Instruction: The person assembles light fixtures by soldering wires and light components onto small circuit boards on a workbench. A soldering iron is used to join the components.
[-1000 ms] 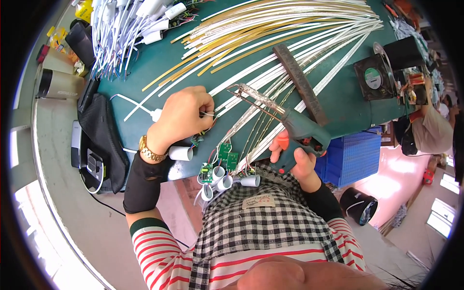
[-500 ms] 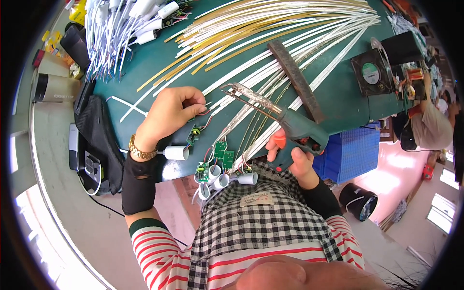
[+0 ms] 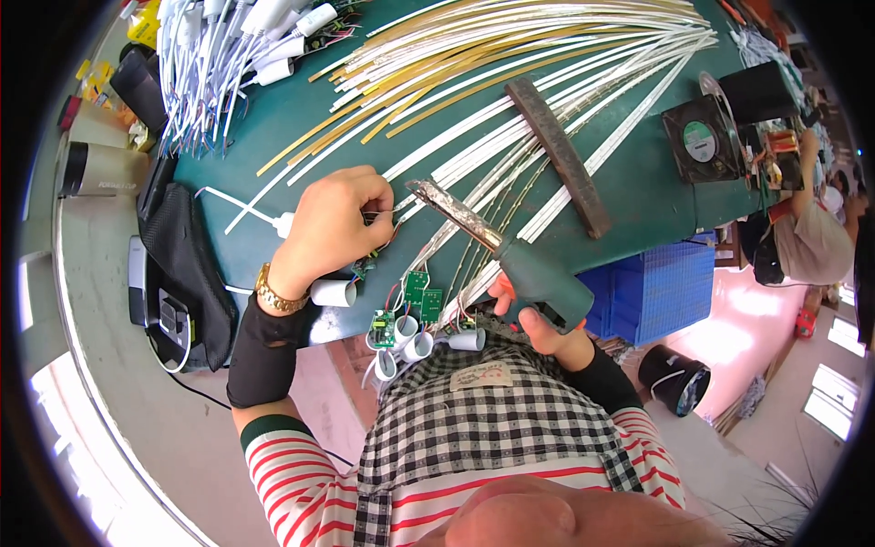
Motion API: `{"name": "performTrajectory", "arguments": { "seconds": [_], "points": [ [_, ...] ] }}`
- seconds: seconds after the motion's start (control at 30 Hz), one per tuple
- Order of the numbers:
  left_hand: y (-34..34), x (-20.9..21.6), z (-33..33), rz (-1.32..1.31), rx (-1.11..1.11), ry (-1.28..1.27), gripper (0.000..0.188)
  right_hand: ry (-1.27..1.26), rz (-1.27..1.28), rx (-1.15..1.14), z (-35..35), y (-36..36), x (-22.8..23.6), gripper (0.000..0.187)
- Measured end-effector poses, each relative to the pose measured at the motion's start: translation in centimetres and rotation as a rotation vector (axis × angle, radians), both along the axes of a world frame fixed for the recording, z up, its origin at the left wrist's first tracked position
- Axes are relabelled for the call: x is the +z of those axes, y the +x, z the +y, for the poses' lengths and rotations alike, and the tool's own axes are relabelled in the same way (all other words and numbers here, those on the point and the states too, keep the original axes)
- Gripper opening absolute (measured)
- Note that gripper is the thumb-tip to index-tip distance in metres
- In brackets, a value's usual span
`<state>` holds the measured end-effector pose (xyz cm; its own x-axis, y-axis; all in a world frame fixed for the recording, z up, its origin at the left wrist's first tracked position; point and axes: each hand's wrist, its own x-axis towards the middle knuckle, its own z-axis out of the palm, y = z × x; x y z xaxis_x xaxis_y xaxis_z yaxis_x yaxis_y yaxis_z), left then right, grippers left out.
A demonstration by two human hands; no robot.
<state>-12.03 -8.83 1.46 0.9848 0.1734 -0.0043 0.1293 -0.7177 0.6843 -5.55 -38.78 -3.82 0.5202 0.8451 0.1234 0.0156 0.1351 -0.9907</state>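
My left hand (image 3: 337, 219) is pinched closed on a thin wire, right at the end of a white LED strip (image 3: 410, 214). Below those fingers sits a small circuit board (image 3: 366, 266), partly hidden by the hand, with a white cylindrical housing (image 3: 334, 293) by the wrist. In my right hand (image 3: 543, 330) is a green soldering gun (image 3: 547, 284), its scorched metal barrel pointing up and left. The barrel's tip is close to the left fingertips and the wire. Several green boards (image 3: 424, 296) with white housings (image 3: 417, 344) hang at the table's near edge.
A dark metal bar (image 3: 558, 155) lies across the fanned white and yellow strips (image 3: 510, 46). White cabled housings (image 3: 205, 73) are heaped far left. A square fan (image 3: 700, 139) stands right, above a blue crate (image 3: 661, 290). Another person (image 3: 807, 242) is at the far right.
The soldering gun has swung left and down, bringing its tip to the left fingers, and its body has turned. My left hand has shifted slightly right and down with the wire.
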Motion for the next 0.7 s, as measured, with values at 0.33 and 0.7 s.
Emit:
{"name": "performTrajectory", "arguments": {
  "seconds": [0.33,0.7],
  "points": [
    [0.0,-0.1,0.0,-0.013,0.0,0.033,0.008,-0.113,0.169,-0.082,-0.6,-1.5,1.3,0.042],
    [0.0,-0.2,-0.2,-0.01,0.029,0.01,0.008,-0.203,-0.088,-0.013,-0.3,-1.2,0.0,0.031]
  ]
}}
